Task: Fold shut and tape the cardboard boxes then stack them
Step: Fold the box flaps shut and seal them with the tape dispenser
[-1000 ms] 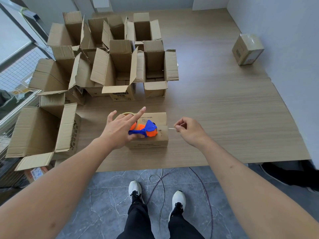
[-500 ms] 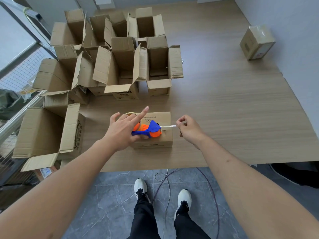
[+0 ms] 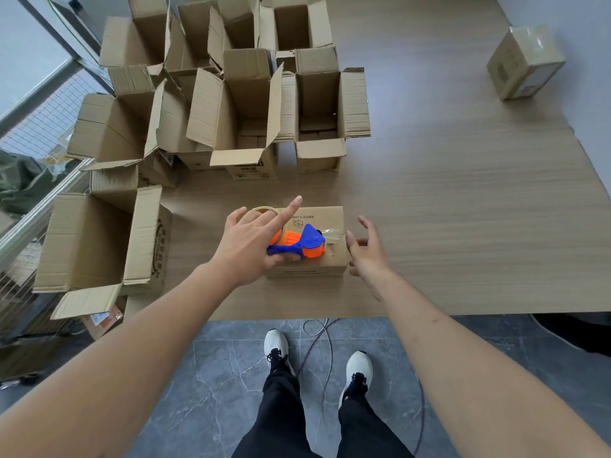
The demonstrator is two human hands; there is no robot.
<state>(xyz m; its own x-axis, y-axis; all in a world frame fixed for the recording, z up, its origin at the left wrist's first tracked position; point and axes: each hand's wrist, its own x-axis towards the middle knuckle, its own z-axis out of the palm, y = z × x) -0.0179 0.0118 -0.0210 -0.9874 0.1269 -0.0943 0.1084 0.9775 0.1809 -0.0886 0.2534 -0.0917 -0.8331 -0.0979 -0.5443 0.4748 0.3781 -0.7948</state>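
A small closed cardboard box (image 3: 325, 219) sits near the front edge of the wooden table (image 3: 463, 209). On top of it lies an orange and blue tape dispenser (image 3: 309, 244). My left hand (image 3: 248, 242) grips its blue handle, with the index finger pointing straight out. A short tail of clear tape (image 3: 332, 234) sticks out toward the box's right end. My right hand (image 3: 367, 252) is beside that end with fingers spread and holds nothing.
Several open boxes (image 3: 248, 120) with raised flaps crowd the back left of the table. A larger open box (image 3: 96, 239) stands at the left edge. One taped box (image 3: 525, 59) sits far right by the wall. A cable (image 3: 317, 328) lies on the floor by my feet.
My right hand pinched the tape end and pulled it right; now it has let go and opened beside the box. My left hand stays on the dispenser.
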